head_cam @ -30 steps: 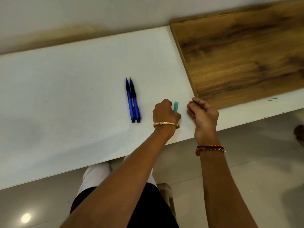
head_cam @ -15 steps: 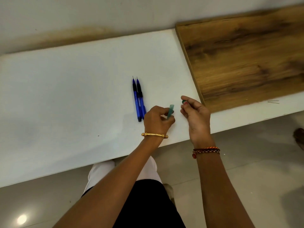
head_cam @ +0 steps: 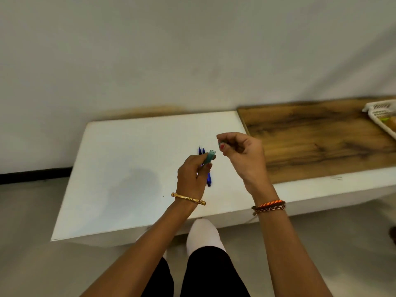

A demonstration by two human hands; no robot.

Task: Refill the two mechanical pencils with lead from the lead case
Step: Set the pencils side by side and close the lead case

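A person's left hand (head_cam: 191, 175) is holding the teal lead case (head_cam: 209, 157) above the white counter (head_cam: 128, 159), fingers and thumb curled round the case's lower part, its open upper end tilting up and to the right. The right hand (head_cam: 240, 155) is hovering just beside that open end, apart from it, with thumb and forefinger pinching a small teal piece (head_cam: 219, 143) (apparently the cap, though it is too small and blurred to be sure); the remaining fingers are curling loosely into the palm. The two blue pencils (head_cam: 209, 179) are lying side by side on the counter, tips pointing toward the wall (head_cam: 192, 50), their middles hidden behind the left hand and the case. Both hands are raised clear of the counter. A gold bangle (head_cam: 188, 198) is sitting on the left wrist, and orange and brown threads (head_cam: 269, 206) are circling the right wrist. To the right, a wood board (head_cam: 317, 138) is lying on the counter, its left edge near the right hand, with a white basket (head_cam: 383, 116) resting at its far right corner and partly cut off by the frame. Below the counter's near edge, the person's legs (head_cam: 205, 254) in black and white clothing are showing above the pale floor (head_cam: 32, 243).
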